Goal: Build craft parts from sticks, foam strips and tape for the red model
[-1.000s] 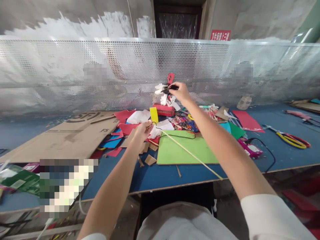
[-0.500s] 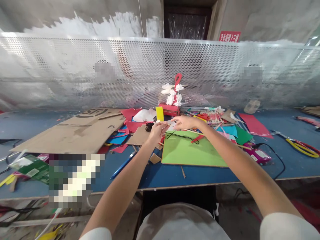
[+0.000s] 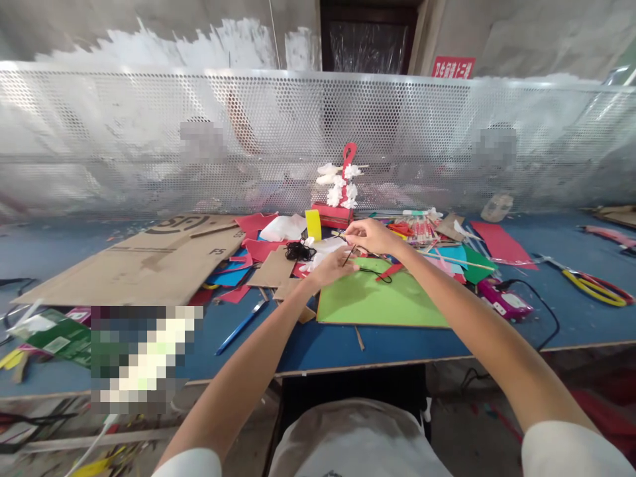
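Observation:
Over the back edge of a green board (image 3: 382, 301), my two hands work close together on a thin black cord (image 3: 370, 270). My left hand (image 3: 334, 266) is closed, with a strand of the cord showing at its fingers. Just behind it, the fingertips of my right hand (image 3: 370, 236) are pinched on the cord. A loose loop lies on the board beside a small red strip (image 3: 390, 271). A thin wooden stick (image 3: 460, 260) shows beyond my right forearm; whether that hand also holds it is hidden. A tangled bundle of black cord (image 3: 299, 250) rests left of my hands.
Behind my hands stands a red base (image 3: 332, 215) with white flowers (image 3: 342, 189) and a yellow piece (image 3: 313, 225). Cardboard (image 3: 134, 265) and a blue pen (image 3: 242, 326) lie left. Right are a purple device (image 3: 504, 299) and pliers (image 3: 591, 285). A perforated metal screen (image 3: 278, 146) edges the table.
My left hand has moved right and slightly down, uncovering the black bundle. My right hand has shifted slightly up. The stick's far end has swung upward, away from the purple device.

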`<state>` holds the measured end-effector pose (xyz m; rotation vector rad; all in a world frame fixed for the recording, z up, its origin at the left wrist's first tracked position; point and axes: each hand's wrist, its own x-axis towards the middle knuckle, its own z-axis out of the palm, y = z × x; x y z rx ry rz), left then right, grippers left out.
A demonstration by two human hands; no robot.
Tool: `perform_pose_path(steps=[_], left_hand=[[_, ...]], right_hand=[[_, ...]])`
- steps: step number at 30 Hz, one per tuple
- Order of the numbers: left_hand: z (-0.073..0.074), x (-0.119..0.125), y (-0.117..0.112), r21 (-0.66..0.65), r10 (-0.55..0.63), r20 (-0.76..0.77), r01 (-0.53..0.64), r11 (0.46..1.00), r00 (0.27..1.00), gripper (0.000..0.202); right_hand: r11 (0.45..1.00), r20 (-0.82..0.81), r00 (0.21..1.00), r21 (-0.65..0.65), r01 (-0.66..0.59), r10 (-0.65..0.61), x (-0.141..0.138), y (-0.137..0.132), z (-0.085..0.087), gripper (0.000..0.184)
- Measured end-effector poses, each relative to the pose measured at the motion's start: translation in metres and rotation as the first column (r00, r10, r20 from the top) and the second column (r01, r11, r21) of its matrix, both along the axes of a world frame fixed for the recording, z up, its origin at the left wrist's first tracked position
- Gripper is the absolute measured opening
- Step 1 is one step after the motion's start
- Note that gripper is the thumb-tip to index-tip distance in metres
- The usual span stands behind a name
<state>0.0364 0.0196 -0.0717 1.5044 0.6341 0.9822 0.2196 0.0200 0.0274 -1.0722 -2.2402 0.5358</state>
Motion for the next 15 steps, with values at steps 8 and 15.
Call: perform_pose_path(steps=[8,15], left_hand=[[0.032,-0.043,-0.008,-0.059,-0.204,-0.319,0.195,0.979,0.926,0.031],[0.038,-0.116,0.02,-0.151,0.179,-0.418,-0.262,0.953,0.891,0.017]], right_hand=[[0.991,-0.023,0.995,0.09,0.095,-0.094,0.039,0.007,0.012,0.041],[0.957,0.002,0.976,0.197,0.213,-0.217,0.061,0.017,0.011,0.039]])
